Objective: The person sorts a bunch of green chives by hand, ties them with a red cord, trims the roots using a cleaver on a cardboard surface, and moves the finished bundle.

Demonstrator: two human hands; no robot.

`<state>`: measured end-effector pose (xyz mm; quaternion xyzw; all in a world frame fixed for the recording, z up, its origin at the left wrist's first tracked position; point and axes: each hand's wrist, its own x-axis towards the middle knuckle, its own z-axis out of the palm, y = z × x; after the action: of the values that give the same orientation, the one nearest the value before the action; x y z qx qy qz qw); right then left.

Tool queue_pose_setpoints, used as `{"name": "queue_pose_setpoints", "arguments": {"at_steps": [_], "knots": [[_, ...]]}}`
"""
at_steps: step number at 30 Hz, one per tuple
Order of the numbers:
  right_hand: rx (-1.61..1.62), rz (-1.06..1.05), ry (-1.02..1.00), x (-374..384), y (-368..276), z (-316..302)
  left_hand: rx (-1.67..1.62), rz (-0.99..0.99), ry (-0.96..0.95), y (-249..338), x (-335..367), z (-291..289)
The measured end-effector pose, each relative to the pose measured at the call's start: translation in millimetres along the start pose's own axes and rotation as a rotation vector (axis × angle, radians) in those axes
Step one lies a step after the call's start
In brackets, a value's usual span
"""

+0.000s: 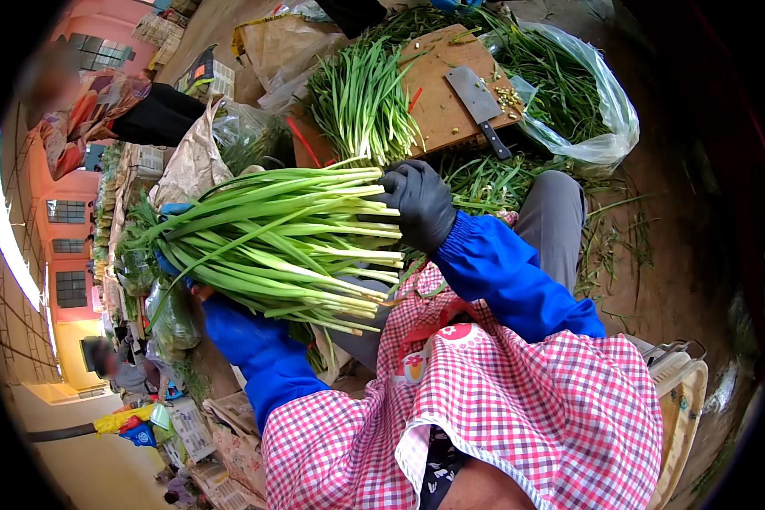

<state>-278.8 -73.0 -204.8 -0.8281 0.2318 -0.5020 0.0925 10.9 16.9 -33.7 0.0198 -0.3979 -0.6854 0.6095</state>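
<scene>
Green bunch: long-leaved stalks [289, 234] held in the air over the lap, leaves to the left, pale ends to the right, fairly uneven.
Blue glove: left hand [167, 263] closed round the leafy end; most fingers hidden behind leaves.
Black glove: right hand [421, 204] at the upper pale ends, fingers curled in; cannot tell whether they pinch a stalk.
Stalk ends: looks like gathering and evening; next move probably calls for a steady left hold and light right-hand pressure.
Board: brown board [438, 106] ahead, partly taken up by a second bunch [361, 102] and a cleaver [474, 93], its handle jutting over the near edge; little free room.
Surrounds: clear plastic bag [625, 127] of greens beyond the cleaver; loose leaves [625, 246] on the floor, right.
</scene>
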Motion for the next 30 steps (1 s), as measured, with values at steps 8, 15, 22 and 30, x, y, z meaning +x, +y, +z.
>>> {"name": "queue_pose_setpoints", "arguments": {"at_steps": [8,15,22,30], "knots": [[0.885,0.293,0.066,5.4,-1.0,4.8,-0.052,-0.023,-0.057,-30.2,6.1,-3.8],[1.494,0.383,-0.455,-20.9,34.3,-23.0,-0.050,0.001,-0.031,-17.1,4.8,-13.3],[0.371,0.356,-0.932,-79.8,79.9,-40.7,-0.014,-0.005,0.008,18.3,5.7,-13.8],[1.345,0.907,-0.383,-33.8,28.3,-17.2,0.008,0.005,-0.023,1.6,4.8,-1.4]]}}
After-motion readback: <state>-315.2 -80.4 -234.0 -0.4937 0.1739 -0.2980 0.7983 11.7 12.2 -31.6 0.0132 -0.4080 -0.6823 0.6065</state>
